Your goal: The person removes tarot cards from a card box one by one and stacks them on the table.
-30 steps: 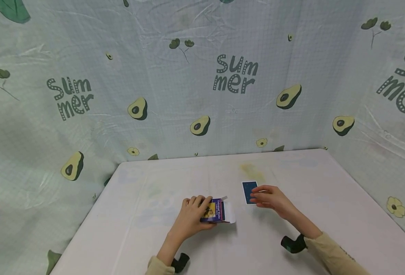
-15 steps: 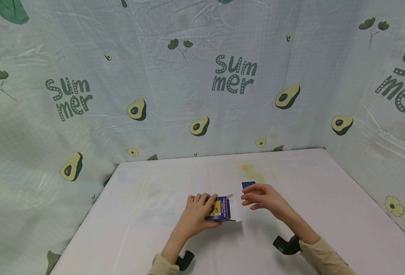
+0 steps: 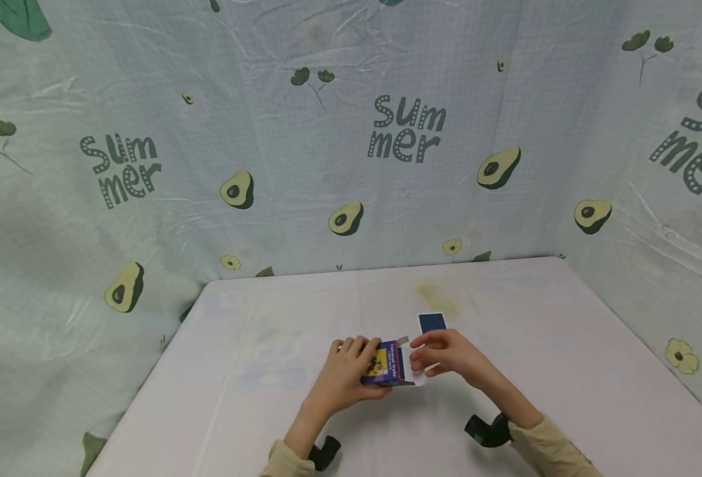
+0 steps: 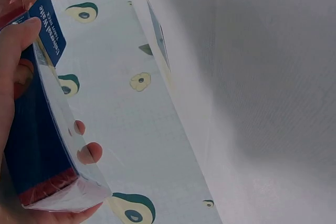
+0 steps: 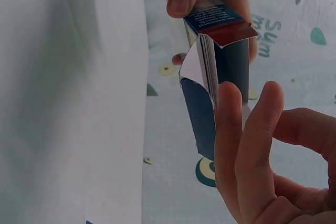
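Note:
My left hand (image 3: 346,377) grips a purple and yellow tarot card box (image 3: 381,363) just above the table, its opened end facing right. The right wrist view shows a stack of cards (image 5: 208,59) inside, partly filling the opening, beside a dark blue end flap (image 5: 198,116). At that open end is my right hand (image 3: 451,358), fingers loosely bent and apart. Its fingertips overlap the box mouth in the right wrist view; contact cannot be told. A dark blue card (image 3: 432,322) with a white border lies on the table, its near part hidden by the right hand.
A white cloth covers the table (image 3: 267,397). Behind and at both sides hangs a pale curtain (image 3: 303,165) printed with avocados and lettering. Black wrist cameras, such as the right one (image 3: 487,430), stick out beneath both forearms.
My right hand has moved left and nearer, from over the card to the box's open end. The left hand has shifted the box slightly right. The card lies about where it was.

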Demonstrator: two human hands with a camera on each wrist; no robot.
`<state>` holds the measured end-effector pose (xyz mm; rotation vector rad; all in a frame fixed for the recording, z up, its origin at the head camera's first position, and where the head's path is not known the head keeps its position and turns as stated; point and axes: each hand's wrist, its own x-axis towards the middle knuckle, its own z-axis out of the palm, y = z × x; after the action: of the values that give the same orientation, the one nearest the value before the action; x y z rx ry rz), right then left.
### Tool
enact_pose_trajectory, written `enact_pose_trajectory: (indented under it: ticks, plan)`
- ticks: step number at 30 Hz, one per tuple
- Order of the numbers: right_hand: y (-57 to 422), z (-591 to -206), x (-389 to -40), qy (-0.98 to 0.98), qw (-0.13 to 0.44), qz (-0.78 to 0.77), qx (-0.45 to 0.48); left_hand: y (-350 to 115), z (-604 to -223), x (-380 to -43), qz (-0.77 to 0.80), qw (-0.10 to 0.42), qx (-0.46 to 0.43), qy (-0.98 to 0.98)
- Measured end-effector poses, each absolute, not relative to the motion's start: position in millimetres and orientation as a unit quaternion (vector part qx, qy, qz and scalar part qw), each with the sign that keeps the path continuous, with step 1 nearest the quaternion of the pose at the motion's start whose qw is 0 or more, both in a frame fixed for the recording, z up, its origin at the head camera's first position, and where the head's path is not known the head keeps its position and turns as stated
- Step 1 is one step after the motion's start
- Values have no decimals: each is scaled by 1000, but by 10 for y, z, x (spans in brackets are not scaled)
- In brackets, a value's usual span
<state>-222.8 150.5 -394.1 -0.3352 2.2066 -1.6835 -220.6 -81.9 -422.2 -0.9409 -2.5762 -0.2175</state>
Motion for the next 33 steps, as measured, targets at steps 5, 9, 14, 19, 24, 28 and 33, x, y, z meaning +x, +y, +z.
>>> enact_pose_trajectory:
  ticks: [5,9,14,19,24,28,33]
  plan:
    - [1477,-3992,-2222,775,179,-595,-116,-824,-4217,-2202,-78,197,-337,-917]
    - [1454,-4056,-2231,771,187,-599,-112,-833,-4215,-2201,-78,201,-339,-916]
    - [1429,-4128,-2241,771,192,-600,-97,-840,-4215,-2194,-76,203,-345,-913]
    - [1388,-4168,-2236,774,187,-601,-73,-838,-4206,-2175,-72,203,-349,-912]
    - [1331,-4239,-2216,774,173,-607,-53,-835,-4199,-2157,-64,203,-351,-912]
    - [1295,-4266,-2190,772,171,-609,-56,-832,-4198,-2148,-56,202,-352,-912]
    - [1268,-4278,-2173,787,165,-594,-34,-822,-4200,-2143,-47,199,-356,-912]
